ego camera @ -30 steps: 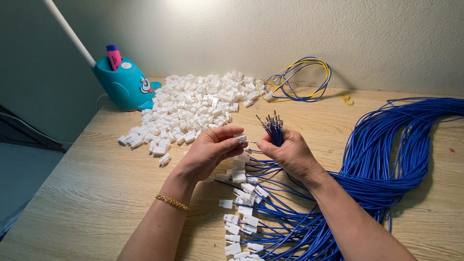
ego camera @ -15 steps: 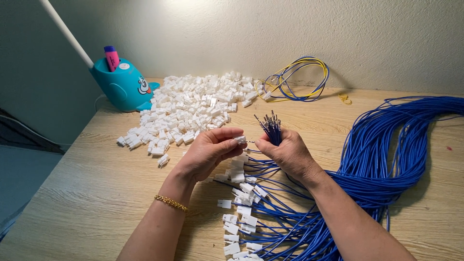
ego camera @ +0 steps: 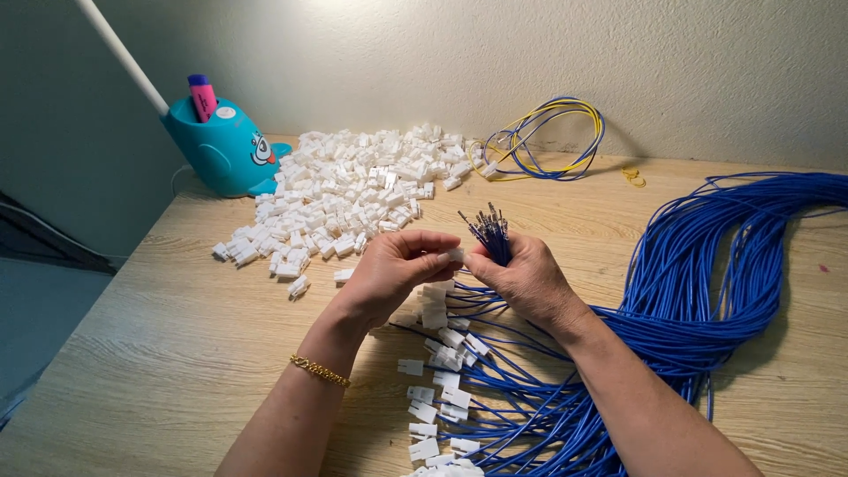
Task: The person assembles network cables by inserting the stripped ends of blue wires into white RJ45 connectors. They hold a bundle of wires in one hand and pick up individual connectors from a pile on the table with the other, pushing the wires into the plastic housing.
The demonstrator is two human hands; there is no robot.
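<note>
Head view shows your left hand [ego camera: 393,269] pinching a small white plastic connector housing [ego camera: 454,255] between thumb and fingertips, closed on it. Your right hand [ego camera: 530,281] is curled shut around a bunch of blue wires [ego camera: 491,231], whose bare crimped ends stick up above the fist, tilted slightly left. The two hands meet just above the wooden table [ego camera: 159,353], the housing touching or all but touching the right thumb and forefinger; whether one wire is already singled out between those fingertips is too small to tell.

By the look of it, you are at the step of seating a wire end into the housing. That calls for lining one terminal up squarely with a cavity of the housing and pushing straight in, while keeping the rest of the bunch clear of the opening.

Below your hands lie finished wires with white housings fitted [ego camera: 437,389], fanned out toward the near edge. From your right wrist the thick blue wire bundle [ego camera: 707,265] sweeps away across the right side of the table. Well beyond your hands sits the heap of loose white housings [ego camera: 344,194], and left of it a teal cartoon-faced pen holder [ego camera: 225,146] with a pink marker in it. Near the wall lies a small coil of yellow and blue wire [ego camera: 552,132].
</note>
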